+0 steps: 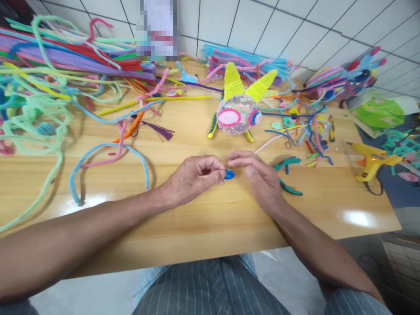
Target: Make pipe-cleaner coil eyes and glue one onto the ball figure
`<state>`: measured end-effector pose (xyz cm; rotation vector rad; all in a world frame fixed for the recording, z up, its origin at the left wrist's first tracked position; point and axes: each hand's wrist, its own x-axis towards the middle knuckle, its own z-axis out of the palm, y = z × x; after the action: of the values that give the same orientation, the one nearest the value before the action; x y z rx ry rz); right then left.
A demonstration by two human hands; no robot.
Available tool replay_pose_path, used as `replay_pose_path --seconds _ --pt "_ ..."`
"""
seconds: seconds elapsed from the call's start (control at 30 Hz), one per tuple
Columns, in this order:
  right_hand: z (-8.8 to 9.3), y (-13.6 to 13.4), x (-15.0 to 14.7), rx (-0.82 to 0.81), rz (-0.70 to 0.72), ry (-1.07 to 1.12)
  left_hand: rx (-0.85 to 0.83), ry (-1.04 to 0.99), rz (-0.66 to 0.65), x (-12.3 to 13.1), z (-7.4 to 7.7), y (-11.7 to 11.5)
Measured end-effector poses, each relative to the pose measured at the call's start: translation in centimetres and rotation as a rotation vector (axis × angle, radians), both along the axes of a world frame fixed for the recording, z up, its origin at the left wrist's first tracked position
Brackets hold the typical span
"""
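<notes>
Between the thumb and fingers of my left hand is a small blue pipe-cleaner coil, pinched at its left edge above the wooden table. My right hand is just to the right of the coil, apart from it, fingers stretched out and holding nothing visible. Beyond both hands stands a clear ball figure with yellow ears, a pink oval eye and a blue-ringed eye. Teal-handled pliers lie beside my right hand, partly behind it.
Piles of colored pipe cleaners cover the left and back of the table. A yellow glue gun lies at the right edge, near a yellow-black cutter. Scissors sit among scraps. A purple tassel lies left of the figure.
</notes>
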<state>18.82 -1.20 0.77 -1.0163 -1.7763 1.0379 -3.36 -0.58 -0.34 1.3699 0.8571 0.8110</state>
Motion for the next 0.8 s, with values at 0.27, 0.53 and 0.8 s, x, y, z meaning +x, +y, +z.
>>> replay_pose_path --seconds 0.27,0.53,0.8 --pt "-1.0 0.1 -0.2 -0.08 -0.059 0.0 0.005 0.033 -0.025 0.1 -0.1 -0.2" --pt "-0.7 -0.1 -0.1 0.063 -0.118 -0.049 -0.008 0.026 0.006 0.1 0.3 -0.1" --pt "0.0 -0.1 -0.2 0.303 0.005 -0.232 -0.018 0.018 0.0 -0.1 0.4 0.0"
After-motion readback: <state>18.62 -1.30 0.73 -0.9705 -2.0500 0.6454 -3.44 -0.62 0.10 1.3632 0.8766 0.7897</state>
